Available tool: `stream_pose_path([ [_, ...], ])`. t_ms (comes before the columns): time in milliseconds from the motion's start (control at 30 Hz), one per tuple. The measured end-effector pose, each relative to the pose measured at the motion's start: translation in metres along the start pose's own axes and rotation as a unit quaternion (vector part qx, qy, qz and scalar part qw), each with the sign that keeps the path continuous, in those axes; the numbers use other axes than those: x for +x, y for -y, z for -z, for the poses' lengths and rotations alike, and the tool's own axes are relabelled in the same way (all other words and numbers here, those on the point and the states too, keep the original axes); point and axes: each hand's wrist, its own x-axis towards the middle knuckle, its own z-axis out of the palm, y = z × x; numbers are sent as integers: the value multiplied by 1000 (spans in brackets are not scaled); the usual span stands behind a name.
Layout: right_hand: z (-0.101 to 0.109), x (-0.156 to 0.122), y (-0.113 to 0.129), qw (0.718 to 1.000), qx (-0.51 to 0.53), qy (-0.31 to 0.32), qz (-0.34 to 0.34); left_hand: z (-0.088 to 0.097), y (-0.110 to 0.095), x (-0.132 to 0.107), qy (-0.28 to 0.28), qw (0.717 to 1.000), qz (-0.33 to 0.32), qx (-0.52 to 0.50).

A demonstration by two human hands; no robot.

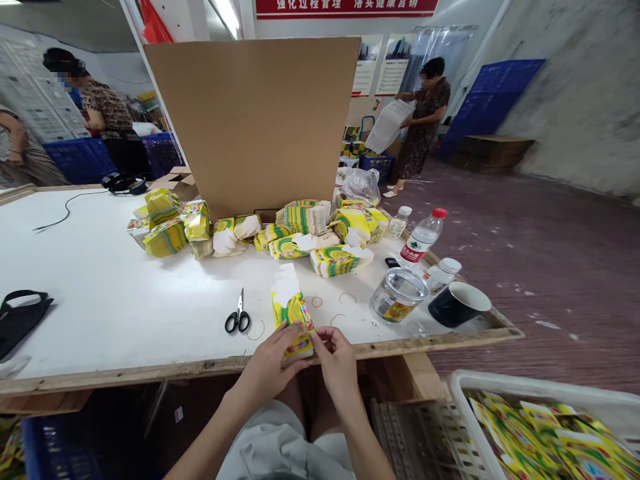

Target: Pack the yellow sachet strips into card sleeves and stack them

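Note:
A yellow-and-green printed carton with white flaps at its far end lies near the table's front edge. My left hand is closed over its near left part, fingers across the printed face. At the carton's right edge, my right hand has thumb and fingers pinched together on it. Whether this is one carton or a thin stack, I cannot tell. Black-handled scissors lie left of it, points away from me. Several rubber bands rest around the carton.
Bundles of similar cartons line the table's back before a large cardboard sheet. At right stand a water bottle, a clear jar and a dark mug. A white crate holds cartons below right. Other people stand farther off.

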Motion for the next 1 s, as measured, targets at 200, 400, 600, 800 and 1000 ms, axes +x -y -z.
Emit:
stream_pose_path([
  [200,12,0,0,999,44,-26,-14,-4,15,1,-81,996,43,11],
  [400,18,-6,4,993,103,14,-59,0,18,-1,-108,992,64,-16],
  [600,30,-29,32,982,134,76,-113,11,-18,0,-148,909,168,-352],
  [800,39,-50,44,966,148,130,-166,15,-48,2,17,731,205,-651],
  [1000,37,-53,36,981,84,164,-69,16,-55,4,27,696,216,-684],
])
